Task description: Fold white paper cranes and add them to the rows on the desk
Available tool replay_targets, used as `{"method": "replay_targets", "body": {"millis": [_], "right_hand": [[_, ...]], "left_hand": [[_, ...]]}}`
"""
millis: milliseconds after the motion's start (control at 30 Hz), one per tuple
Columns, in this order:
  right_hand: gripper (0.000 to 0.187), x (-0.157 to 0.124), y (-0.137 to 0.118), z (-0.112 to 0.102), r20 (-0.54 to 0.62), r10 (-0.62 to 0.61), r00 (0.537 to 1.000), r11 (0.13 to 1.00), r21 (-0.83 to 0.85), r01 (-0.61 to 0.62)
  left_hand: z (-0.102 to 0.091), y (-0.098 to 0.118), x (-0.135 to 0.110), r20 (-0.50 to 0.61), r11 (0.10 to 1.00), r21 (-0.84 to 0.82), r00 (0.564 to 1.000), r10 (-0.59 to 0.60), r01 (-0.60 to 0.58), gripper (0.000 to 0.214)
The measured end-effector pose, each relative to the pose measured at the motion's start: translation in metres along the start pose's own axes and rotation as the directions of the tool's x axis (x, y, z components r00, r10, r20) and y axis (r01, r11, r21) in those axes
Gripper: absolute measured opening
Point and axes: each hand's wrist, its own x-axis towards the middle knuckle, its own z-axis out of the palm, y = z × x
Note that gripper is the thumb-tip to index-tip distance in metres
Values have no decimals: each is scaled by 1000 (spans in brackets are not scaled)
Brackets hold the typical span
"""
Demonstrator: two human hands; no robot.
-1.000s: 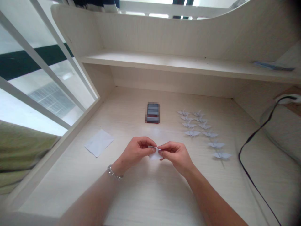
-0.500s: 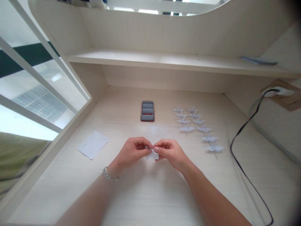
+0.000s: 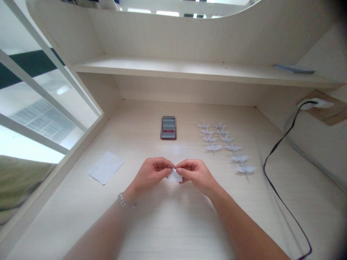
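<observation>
A small folded piece of white paper (image 3: pixel 174 177) is pinched between my two hands above the desk. My left hand (image 3: pixel 153 173) grips its upper left edge between thumb and fingers, and a beaded bracelet circles that wrist. On the other side, my right hand (image 3: pixel 195 174) holds the upper right edge, thumb on the front face. The fingertips of both hands nearly meet and hide the paper's top. Several folded paper cranes (image 3: pixel 213 147) stand in two rough rows to the right. A stack of white paper sheets (image 3: pixel 105 168) lies to the left.
A dark, pixelated phone-like object (image 3: pixel 168 128) lies beyond my hands. A black cable (image 3: pixel 275 148) runs from the wall socket (image 3: pixel 320 104) down the right side. Above the desk (image 3: pixel 151 227) spans a shelf (image 3: pixel 189 68) with a flat bluish item (image 3: pixel 294 69). White bars border the left.
The fingertips have drawn a little closer along the paper's top, and more of its flat front face shows. The whole view has shifted slightly.
</observation>
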Motion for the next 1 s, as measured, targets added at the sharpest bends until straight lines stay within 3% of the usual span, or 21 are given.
{"method": "replay_targets", "body": {"millis": [233,567,733,1000], "right_hand": [[23,1,2,0,13,22,1000,1000,-6,-22],[25,-1,-1,0,-2,-9,1000,999,-32,9],[21,-2,1,5,-101,-88,991,995,-58,82],[15,-8,0,12,-104,-266,958,928,-297,225]], "left_hand": [[0,-1,-1,-22,999,37,1000,-7,8,11],[4,0,2,-149,983,-171,984,-99,73,10],[7,-2,3,-157,947,-315,982,-109,55,19],[10,0,2,-222,978,-207,972,-79,32,21]]}}
